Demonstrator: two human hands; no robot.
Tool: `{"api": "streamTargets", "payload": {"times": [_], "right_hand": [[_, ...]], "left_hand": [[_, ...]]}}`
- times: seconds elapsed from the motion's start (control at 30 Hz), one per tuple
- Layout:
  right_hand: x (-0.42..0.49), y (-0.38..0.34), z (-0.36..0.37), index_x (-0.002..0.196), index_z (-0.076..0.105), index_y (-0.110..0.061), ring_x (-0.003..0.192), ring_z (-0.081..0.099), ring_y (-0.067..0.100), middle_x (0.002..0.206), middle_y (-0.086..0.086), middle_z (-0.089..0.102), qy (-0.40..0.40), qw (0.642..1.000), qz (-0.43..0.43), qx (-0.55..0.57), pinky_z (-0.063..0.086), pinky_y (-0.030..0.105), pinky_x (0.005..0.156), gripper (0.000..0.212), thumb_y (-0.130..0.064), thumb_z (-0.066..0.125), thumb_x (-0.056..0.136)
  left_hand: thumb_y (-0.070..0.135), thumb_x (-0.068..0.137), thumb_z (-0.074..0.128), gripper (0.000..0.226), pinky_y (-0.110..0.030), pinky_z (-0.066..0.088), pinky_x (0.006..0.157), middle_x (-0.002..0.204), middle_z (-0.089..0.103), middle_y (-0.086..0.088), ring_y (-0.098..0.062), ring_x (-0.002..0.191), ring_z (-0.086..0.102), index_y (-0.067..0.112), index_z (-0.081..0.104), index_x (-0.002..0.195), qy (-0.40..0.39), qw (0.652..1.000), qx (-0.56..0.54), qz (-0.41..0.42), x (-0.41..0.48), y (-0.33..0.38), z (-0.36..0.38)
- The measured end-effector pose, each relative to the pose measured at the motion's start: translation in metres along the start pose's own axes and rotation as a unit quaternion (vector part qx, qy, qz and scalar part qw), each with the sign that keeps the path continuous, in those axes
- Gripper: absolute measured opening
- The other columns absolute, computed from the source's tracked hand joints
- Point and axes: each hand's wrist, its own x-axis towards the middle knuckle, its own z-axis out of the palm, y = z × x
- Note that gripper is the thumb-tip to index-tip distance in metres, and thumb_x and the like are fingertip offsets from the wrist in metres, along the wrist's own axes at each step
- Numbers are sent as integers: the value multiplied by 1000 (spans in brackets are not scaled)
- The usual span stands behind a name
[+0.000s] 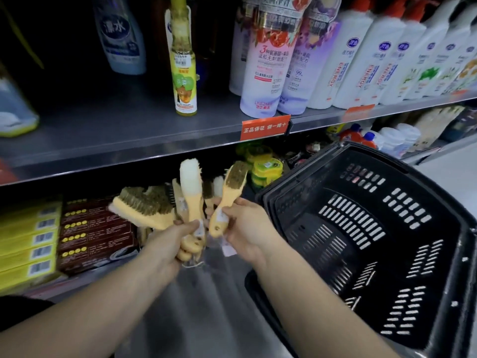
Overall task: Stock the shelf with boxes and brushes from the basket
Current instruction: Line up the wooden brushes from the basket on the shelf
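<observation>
view: head, looking down at both hands in front of a store shelf
left hand [167, 244]: fingers curled tight round a bunch of brushes [188, 218], held by the yellow handles
bunch detail: white-bristle brush [190, 180] stands upright; wide scrub brush [140, 206] leans out to the left, bristles up; other heads are behind, count unclear
right hand [246, 228]: thumb and fingers wrapped round the handle of one brown-bristle brush [233, 186]
that brush: tilted up and right, head above the hand, just beside the left-hand bunch; can't tell if they touch
tags: pale paper tags hang from the handles between the two hands
lower shelf [196, 313]: grey metal deck directly under the forearms
boxes: yellow boxes [28, 244] stacked at far left, dark red boxes [94, 233] just right of them, both on the lower shelf, left of the brushes
basket [366, 149]: black slotted plastic, just right of the right hand, tipped toward the camera
upper shelf [116, 133]: bottles [361, 68] and pouches in a row, orange tag [265, 127] on its front edge
</observation>
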Motion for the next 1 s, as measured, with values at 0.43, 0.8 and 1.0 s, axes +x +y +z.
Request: {"api": "streamTargets", "payload": {"times": [0.43, 0.8, 1.0], "right_hand": [[94, 100, 8, 138, 41, -26, 82, 55, 16, 119, 11, 60, 250, 967, -41, -23, 45, 28, 71, 40, -13, 35, 100], [180, 121, -16, 125, 49, -16, 100, 54, 18, 111, 1, 55, 256, 908, -129, -305, 40, 26, 82, 27, -16, 38, 99], [202, 141, -30, 124, 53, -11, 97, 50, 12, 107, 1, 58, 249, 864, -144, -414, 34, 18, 75, 28, -15, 39, 100]], "left_hand": [[8, 82, 69, 16, -21, 35, 32, 42, 57, -15, -22, 33, 44, -3, 57, 81, 56, 989, 134, 0, 86, 44, -61], [4, 76, 71, 15, -24, 26, 45, 63, 64, -9, -16, 48, 49, 3, 65, 90, 2, 998, 45, -45, 114, 33, -90], [3, 74, 72, 16, -29, 29, 54, 58, 60, -9, -21, 48, 57, 10, 69, 59, -13, 999, -16, -26, 134, 25, -84]]}}
